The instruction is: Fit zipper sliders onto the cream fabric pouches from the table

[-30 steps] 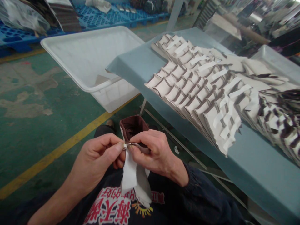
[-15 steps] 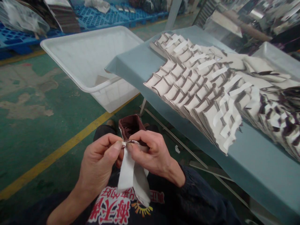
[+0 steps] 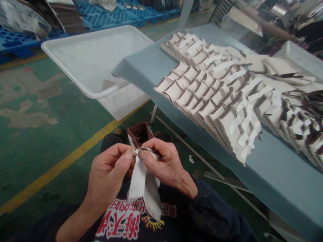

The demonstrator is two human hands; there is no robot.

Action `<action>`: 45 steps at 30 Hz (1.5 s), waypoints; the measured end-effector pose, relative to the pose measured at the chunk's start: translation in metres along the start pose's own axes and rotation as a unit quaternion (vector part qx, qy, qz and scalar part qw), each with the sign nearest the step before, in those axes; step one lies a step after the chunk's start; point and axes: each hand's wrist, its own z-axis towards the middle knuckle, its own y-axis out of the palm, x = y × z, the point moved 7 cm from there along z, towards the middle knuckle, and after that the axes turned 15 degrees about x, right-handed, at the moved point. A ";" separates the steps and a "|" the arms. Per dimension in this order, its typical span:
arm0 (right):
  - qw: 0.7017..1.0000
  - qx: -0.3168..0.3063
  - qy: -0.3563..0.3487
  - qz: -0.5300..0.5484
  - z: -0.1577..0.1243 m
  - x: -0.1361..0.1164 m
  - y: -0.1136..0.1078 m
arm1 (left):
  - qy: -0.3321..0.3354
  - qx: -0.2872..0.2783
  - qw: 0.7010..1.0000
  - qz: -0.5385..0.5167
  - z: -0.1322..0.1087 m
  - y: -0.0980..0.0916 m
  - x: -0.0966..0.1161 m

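Workshop floor [image 3: 30, 151]: green, with worn pale patches at left and a yellow line [image 3: 60, 170] crossing from near left.
Cloth piece [image 3: 152, 198]: pale outside with a brown lining, held between the two hands at the near middle, left of the table; its brown mouth points away, its pale part hangs toward the wearer.
White strip [image 3: 137, 183]: dangles from the pinched edge (what fixes it there is hidden by fingers).
Left hand [image 3: 108, 168]: thumb and index finger closed in a tight pinch on the edge of the cloth; the other fingers curl beneath.
Right hand [image 3: 165, 164]: pinches the same edge just beside, thumb on top, no more than a sliver between the two grips.
Just changed: both forearms sit slightly closer together than a second ago, and the brown mouth looks narrower; the grip spot is much the same.
Meaning: probably a small adjustment at that edge, with handling there unfinished.
Dark garment [image 3: 121, 222]: bears red and white print, behind the strip.
Blue-covered table [image 3: 143, 69]: at right, carrying overlapping stacks of pale pieces [image 3: 207, 97], several with white strips.
White bin [image 3: 121, 106]: far left of the table, a flat pale piece inside.
Blue pallets [image 3: 101, 20]: farther off, loaded with bags.
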 end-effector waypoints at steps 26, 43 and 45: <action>0.992 -0.112 0.059 -0.022 0.018 -0.006 0.002 | 0.129 -0.085 0.979 0.132 0.026 -0.008 0.043; 0.977 -0.160 0.130 0.054 0.020 0.001 0.016 | -0.020 -0.177 0.984 0.030 0.037 -0.012 0.018; 0.969 -0.183 0.148 0.081 0.020 0.000 0.021 | -0.042 -0.190 0.981 0.025 0.038 -0.013 0.013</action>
